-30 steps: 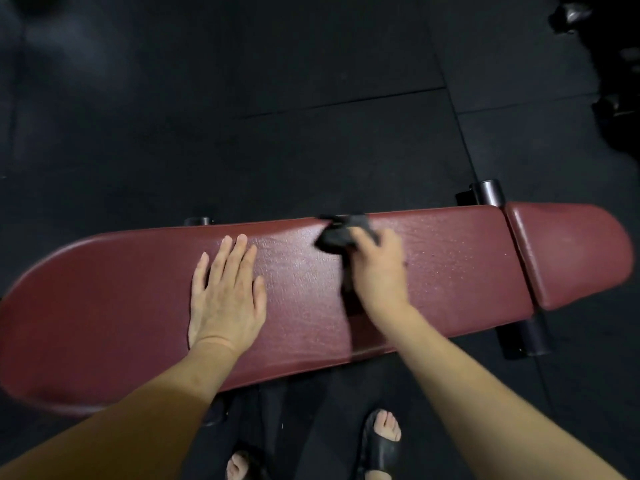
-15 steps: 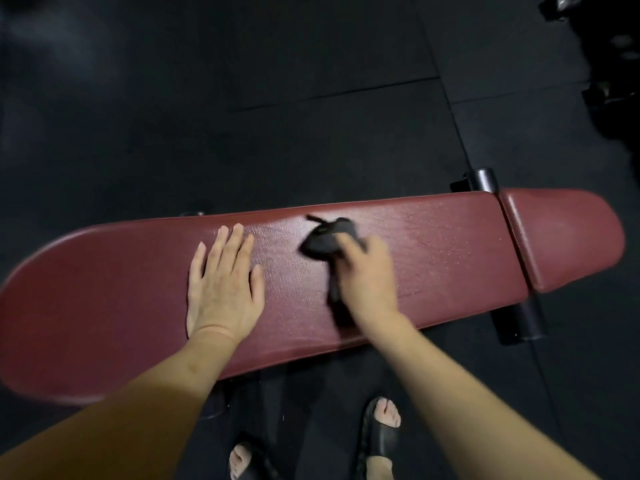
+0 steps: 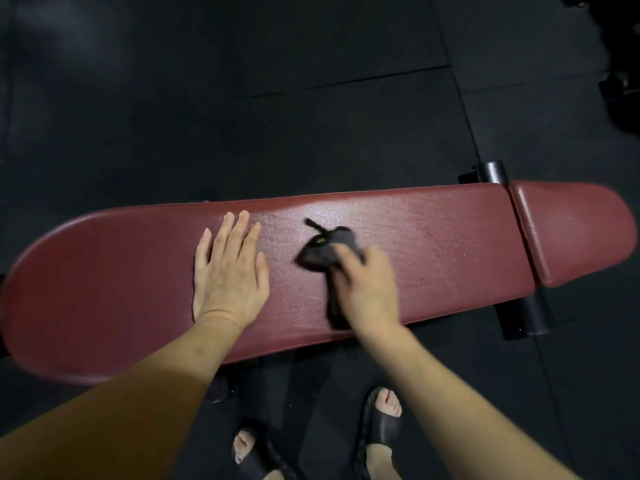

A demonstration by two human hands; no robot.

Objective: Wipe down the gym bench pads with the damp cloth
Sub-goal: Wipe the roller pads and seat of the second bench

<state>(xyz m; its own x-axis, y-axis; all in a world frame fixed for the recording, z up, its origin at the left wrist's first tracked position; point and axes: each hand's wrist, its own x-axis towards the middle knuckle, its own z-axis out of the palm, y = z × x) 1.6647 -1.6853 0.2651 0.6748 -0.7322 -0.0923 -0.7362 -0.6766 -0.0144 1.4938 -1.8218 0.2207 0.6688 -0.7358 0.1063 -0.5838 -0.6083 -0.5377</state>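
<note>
The left hand (image 3: 227, 271) lies flat, fingers straight, on the long maroon bench pad (image 3: 433, 244) near its middle. Just beside it, the right hand (image 3: 367, 285) grips a bunched black cloth (image 3: 318, 251) pressed against the pad. The short seat pad (image 3: 571, 230) adjoins the long pad's right end.

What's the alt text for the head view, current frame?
A person's right hand presses a dark cloth onto the long maroon bench pad, while the left hand rests flat on the pad beside it. A shorter maroon pad adjoins at right; sandalled feet stand on black floor.
</note>
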